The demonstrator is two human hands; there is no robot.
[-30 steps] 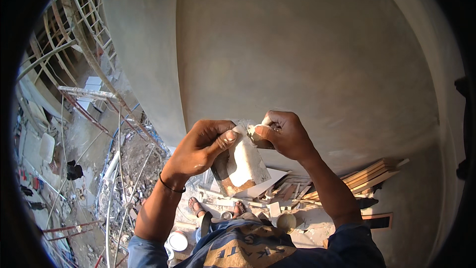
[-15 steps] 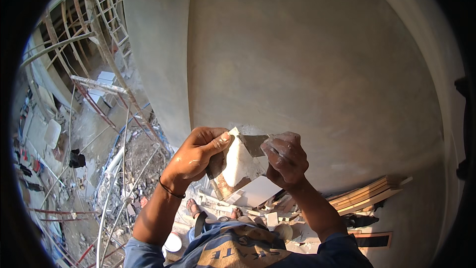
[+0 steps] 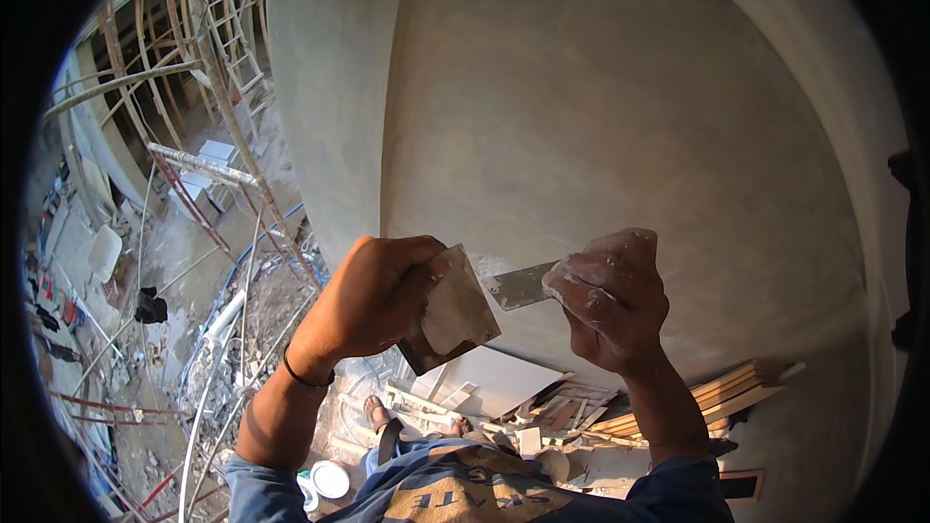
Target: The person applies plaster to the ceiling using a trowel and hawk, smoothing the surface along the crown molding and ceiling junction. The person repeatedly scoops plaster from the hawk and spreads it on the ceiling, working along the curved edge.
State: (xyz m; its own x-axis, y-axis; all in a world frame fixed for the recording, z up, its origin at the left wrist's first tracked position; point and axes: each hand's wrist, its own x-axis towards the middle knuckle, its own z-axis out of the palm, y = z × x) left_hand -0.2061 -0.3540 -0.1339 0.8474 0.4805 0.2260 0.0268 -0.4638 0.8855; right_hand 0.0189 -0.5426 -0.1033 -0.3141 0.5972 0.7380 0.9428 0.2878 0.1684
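My left hand [image 3: 354,305] is closed round a squarish flat metal plate [image 3: 455,305] with pale paste smeared on its face, the plate tilted in front of my chest. My right hand [image 3: 615,300], whitened with paste, grips a putty knife [image 3: 523,288]; its handle is hidden in my fist. The knife's grey blade points left toward the plate, with a small gap between them. Both tools are held up before a smooth grey-plastered wall [image 3: 620,126].
Metal scaffolding [image 3: 225,172] stands on the left above rubble [image 3: 266,315]. Below my hands lie a white panel [image 3: 494,375], timber scraps and stacked wooden boards [image 3: 722,397] along the wall. White buckets [image 3: 330,477] sit near my feet [image 3: 376,412].
My right hand has drawn the putty knife away to the right, apart from the plate. The plate has turned, and the thick white paste on its face now looks thinner.
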